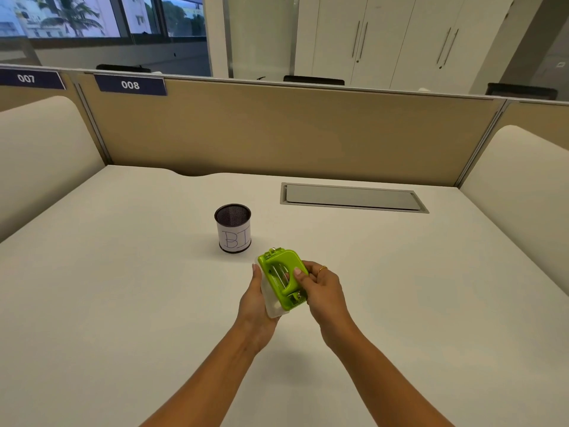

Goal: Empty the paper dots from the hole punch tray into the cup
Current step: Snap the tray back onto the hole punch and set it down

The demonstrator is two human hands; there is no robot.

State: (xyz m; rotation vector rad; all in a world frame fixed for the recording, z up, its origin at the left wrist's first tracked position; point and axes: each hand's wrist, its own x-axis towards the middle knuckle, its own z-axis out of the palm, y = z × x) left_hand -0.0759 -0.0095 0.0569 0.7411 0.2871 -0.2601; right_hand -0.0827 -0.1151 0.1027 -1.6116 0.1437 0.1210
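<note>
A lime-green hole punch (281, 277) is held tilted above the desk, its translucent white tray (271, 305) facing left. My left hand (257, 298) cups the tray side from the left. My right hand (321, 285) grips the green body from the right, thumb on the lever. A black mesh cup (233, 228) with a white paper label stands upright on the desk, a short way up and left of the punch. I cannot see any paper dots.
The white desk (123, 303) has a grey cable flap (352, 197) at the back right. Beige partition walls (277, 134) close off the back and both sides.
</note>
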